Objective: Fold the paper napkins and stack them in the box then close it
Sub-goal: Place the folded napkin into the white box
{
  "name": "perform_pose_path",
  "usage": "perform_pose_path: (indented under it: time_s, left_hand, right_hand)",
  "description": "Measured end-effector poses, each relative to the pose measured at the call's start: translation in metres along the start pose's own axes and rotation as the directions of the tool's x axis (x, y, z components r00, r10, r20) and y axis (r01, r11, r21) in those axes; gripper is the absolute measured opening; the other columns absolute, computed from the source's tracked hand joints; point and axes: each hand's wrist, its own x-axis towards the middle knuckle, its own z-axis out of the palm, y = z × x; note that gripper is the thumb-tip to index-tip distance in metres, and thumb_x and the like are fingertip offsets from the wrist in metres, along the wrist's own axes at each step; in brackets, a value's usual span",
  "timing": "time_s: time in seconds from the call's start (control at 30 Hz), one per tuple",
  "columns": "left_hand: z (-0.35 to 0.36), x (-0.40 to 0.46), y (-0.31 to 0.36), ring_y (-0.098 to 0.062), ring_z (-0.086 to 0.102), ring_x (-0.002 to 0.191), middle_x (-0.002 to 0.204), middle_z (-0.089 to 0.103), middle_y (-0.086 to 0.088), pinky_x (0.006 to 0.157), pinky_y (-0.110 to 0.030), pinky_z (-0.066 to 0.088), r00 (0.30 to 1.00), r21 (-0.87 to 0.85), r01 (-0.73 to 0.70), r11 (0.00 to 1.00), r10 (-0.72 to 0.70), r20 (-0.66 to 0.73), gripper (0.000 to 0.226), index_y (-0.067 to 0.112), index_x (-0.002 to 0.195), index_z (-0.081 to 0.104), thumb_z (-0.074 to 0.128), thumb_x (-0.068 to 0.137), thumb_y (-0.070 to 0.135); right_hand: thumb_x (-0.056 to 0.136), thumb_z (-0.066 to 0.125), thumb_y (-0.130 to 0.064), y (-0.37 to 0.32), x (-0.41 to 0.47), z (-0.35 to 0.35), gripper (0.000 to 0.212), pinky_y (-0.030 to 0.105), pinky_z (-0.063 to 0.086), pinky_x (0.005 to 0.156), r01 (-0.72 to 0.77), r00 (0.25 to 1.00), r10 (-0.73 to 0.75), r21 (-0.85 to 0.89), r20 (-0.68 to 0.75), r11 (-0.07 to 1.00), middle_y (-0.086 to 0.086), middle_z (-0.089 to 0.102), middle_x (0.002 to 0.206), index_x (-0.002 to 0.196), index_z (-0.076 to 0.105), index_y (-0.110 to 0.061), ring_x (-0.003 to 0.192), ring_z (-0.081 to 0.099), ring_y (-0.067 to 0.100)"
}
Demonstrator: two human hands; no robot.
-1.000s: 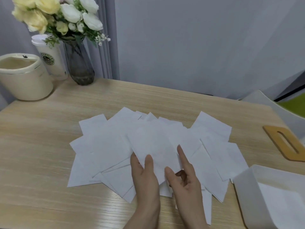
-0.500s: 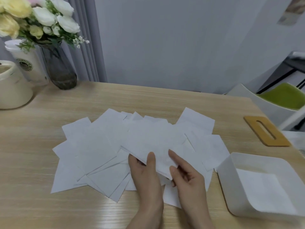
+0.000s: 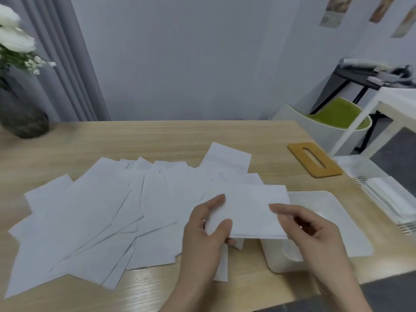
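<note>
Napkin (image 3: 247,212): pinched at either end by left hand (image 3: 202,235) and right hand (image 3: 315,230), raised beside box (image 3: 342,221), probably for stacking.

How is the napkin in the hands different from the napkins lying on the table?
The held napkin is folded into a narrow strip; the loose napkins lie flat and unfolded. The left hand and right hand pinch the held napkin above the table; the loose napkins lie overlapped on it. Both are plain white paper.
</note>
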Motion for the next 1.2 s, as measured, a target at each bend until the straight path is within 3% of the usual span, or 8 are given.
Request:
perform_pose_path:
  time_s: [0.1,0.23,0.37,0.53,0.67,0.8,0.93,1.2]
  left_hand:
    - [0.024,-0.002,-0.006,-0.03,0.068,0.089,0.119,0.063,0.008,0.065,-0.021,0.055,1.0,0.003,-0.006,1.0,0.006,0.027,0.043,0.037,0.108,0.068,0.067,0.085,0.0]
    - [0.051,-0.008,-0.013,-0.019,0.061,0.114,0.115,0.062,0.022,0.097,-0.047,0.052,1.0,0.02,-0.006,1.0,0.005,0.007,0.043,0.04,0.111,0.067,0.069,0.085,0.006]
    - [0.071,-0.015,-0.018,0.01,0.054,0.109,0.108,0.056,0.037,0.102,-0.033,0.047,0.998,0.099,-0.057,0.993,0.055,0.023,0.042,0.044,0.11,0.065,0.069,0.085,0.01]
    - [0.082,-0.02,-0.025,0.008,0.05,0.115,0.113,0.052,0.038,0.108,-0.034,0.042,0.996,0.2,-0.09,0.976,0.085,0.034,0.042,0.052,0.108,0.065,0.071,0.085,0.018]
    - [0.088,-0.022,-0.026,0.007,0.036,0.129,0.119,0.049,0.04,0.113,-0.043,0.033,0.994,0.307,-0.105,0.946,0.096,0.046,0.043,0.064,0.11,0.057,0.061,0.073,0.042]
    - [0.092,-0.023,-0.031,0.035,0.002,0.122,0.122,0.032,0.045,0.122,-0.04,-0.005,0.974,0.475,-0.222,0.851,0.176,0.141,0.033,0.057,0.108,0.051,0.052,0.076,0.051]
    - [0.089,-0.017,-0.036,0.019,0.005,0.138,0.127,0.038,0.042,0.114,-0.034,-0.027,0.924,0.642,-0.381,0.665,0.273,0.266,0.047,0.049,0.122,0.049,0.029,0.082,0.063]
    - [0.089,-0.012,-0.044,-0.017,0.049,0.131,0.105,0.065,0.012,0.117,-0.058,-0.005,0.837,0.759,-0.527,0.383,0.392,0.383,0.039,0.027,0.114,0.07,0.042,0.091,0.04]
  right_hand:
    - [0.085,0.066,-0.008,0.007,0.0,-0.023,0.027,0.008,0.034,0.05,-0.023,1.0,0.023,-0.027,-0.022,0.999,-0.016,0.062,0.068,0.082,0.077,-0.033,0.052,0.038,0.007]
    - [0.082,0.071,-0.016,0.018,0.0,-0.048,0.022,0.006,0.034,0.054,-0.031,0.996,0.021,-0.113,-0.088,0.993,-0.002,0.061,0.086,0.085,0.076,-0.037,0.055,0.036,0.006]
    - [0.081,0.072,-0.013,0.024,0.001,-0.065,0.03,0.004,0.035,0.064,0.012,0.99,-0.035,-0.163,-0.136,0.986,-0.016,0.067,0.092,0.082,0.074,-0.044,0.07,0.048,-0.004]
    - [0.079,0.072,-0.009,0.031,0.002,-0.082,0.035,0.002,0.035,0.079,0.034,0.98,-0.072,-0.201,-0.183,0.979,-0.005,0.068,0.096,0.08,0.074,-0.044,0.093,0.056,0.0]
    - [0.079,0.073,-0.013,0.034,0.002,-0.09,0.035,0.034,0.04,0.102,0.018,0.965,-0.076,-0.227,-0.25,0.974,-0.013,0.067,0.092,0.08,0.072,-0.048,0.1,0.056,0.005]
    - [0.078,0.073,-0.019,0.032,0.002,-0.094,0.035,0.047,0.03,0.106,0.025,0.951,-0.14,-0.383,-0.274,0.923,-0.036,0.061,0.095,0.087,0.067,-0.053,0.105,0.049,-0.002]
    - [0.079,0.075,-0.02,0.04,0.004,-0.095,0.029,0.025,0.017,0.097,-0.012,0.959,-0.119,-0.457,-0.257,0.889,-0.042,0.058,0.091,0.07,0.069,-0.047,0.105,0.04,-0.016]
    - [0.08,0.074,-0.021,0.051,0.009,-0.096,0.021,0.04,0.01,0.106,-0.034,0.953,-0.165,-0.628,-0.255,0.778,-0.028,0.063,0.08,0.078,0.071,-0.041,0.101,0.043,-0.006]
